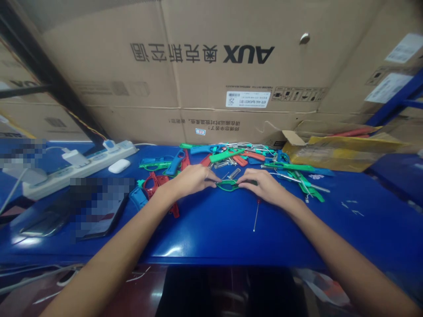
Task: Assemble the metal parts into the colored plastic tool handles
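Note:
A small green plastic casing with an open loop (pixel 228 185) is between my two hands, just above the blue tabletop. My left hand (pixel 195 179) pinches its left end. The fingers of my right hand (pixel 261 182) are closed on its right end. Below my right hand is a thin metal rod with a bit of red at its upper end (pixel 256 215), like a screwdriver; its handle is mostly hidden. Just behind the casing is a small clear-and-metal piece (pixel 234 173). Green handle-shaped parts (pixel 228 155) are heaped beyond my hands.
Blue handle parts (pixel 175 163) and red casings (pixel 154 182) lie left of my hands, green sticks (pixel 291 166) to the right. A yellow-taped carton (pixel 337 152) stands at the back right. Left are a power strip (pixel 89 167), a white earphone case (pixel 119 166) and a tablet-like device (pixel 109 215).

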`<move>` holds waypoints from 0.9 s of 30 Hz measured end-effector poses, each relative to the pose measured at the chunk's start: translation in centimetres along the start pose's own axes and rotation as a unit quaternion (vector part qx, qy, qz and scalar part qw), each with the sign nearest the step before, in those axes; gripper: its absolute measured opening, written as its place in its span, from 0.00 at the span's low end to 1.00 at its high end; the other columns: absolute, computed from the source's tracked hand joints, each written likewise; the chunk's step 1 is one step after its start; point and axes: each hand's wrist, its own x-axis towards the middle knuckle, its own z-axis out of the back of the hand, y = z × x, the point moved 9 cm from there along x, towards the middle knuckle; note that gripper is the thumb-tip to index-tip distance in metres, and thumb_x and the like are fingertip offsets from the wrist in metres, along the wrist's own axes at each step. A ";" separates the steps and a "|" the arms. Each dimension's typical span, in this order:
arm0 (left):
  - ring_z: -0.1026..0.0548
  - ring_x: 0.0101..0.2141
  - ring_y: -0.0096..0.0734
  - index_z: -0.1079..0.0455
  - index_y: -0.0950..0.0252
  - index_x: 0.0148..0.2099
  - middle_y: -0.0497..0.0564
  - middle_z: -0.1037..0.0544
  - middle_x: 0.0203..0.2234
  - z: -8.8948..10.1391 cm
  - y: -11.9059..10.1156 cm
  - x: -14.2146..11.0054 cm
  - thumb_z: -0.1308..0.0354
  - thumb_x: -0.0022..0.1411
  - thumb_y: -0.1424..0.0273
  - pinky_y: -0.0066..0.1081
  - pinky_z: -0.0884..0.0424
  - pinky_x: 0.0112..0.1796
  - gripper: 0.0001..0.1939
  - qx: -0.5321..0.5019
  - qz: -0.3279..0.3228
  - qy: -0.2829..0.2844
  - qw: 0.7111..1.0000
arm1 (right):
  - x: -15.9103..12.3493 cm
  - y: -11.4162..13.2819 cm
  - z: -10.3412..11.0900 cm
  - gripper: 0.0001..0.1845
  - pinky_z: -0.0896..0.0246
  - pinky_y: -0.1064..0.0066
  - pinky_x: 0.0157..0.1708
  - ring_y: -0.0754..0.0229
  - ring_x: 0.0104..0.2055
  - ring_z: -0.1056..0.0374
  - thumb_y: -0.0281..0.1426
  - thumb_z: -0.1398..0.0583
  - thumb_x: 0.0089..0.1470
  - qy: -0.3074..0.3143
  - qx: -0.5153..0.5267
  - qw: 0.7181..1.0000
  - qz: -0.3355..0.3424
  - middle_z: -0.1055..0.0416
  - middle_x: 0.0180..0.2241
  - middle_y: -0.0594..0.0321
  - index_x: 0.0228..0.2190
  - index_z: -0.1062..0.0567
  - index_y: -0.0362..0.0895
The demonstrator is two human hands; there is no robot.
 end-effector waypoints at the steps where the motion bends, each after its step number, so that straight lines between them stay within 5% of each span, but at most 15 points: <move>1: 0.20 0.43 0.43 0.19 0.55 0.49 0.52 0.16 0.43 -0.1 0.1 0.0 0.39 0.64 0.64 0.37 0.28 0.42 0.13 -0.004 -0.001 -0.002 1.000 | 0.0 -0.1 0.1 0.09 0.33 0.63 0.40 0.56 0.38 0.27 0.35 0.40 0.63 -0.005 0.002 1.000 -0.006 0.22 0.37 0.59 0.38 0.19 0.47; 9: 0.22 0.42 0.39 0.22 0.67 0.50 0.57 0.19 0.43 -0.5 0.4 0.5 0.38 0.63 0.67 0.34 0.28 0.44 0.14 -0.092 -0.018 0.007 0.996 | 0.1 -0.3 0.0 0.11 0.33 0.64 0.37 0.57 0.35 0.27 0.36 0.39 0.63 -0.008 0.022 1.000 -0.006 0.25 0.33 0.59 0.38 0.17 0.47; 14: 0.23 0.37 0.34 0.22 0.65 0.41 0.53 0.20 0.37 -0.3 0.3 0.5 0.38 0.64 0.67 0.32 0.30 0.40 0.08 -0.082 -0.030 0.008 0.996 | 0.1 -0.1 0.1 0.10 0.33 0.63 0.38 0.57 0.36 0.27 0.36 0.39 0.63 -0.011 0.016 1.000 -0.003 0.24 0.34 0.59 0.38 0.17 0.47; 27: 0.23 0.40 0.36 0.21 0.67 0.43 0.56 0.21 0.40 -0.2 -0.1 0.4 0.42 0.68 0.66 0.33 0.30 0.43 0.11 -0.037 -0.038 0.006 0.999 | 0.0 0.0 -0.3 0.10 0.33 0.61 0.45 0.54 0.44 0.28 0.32 0.41 0.64 0.002 -0.034 0.999 0.012 0.24 0.41 0.56 0.43 0.19 0.45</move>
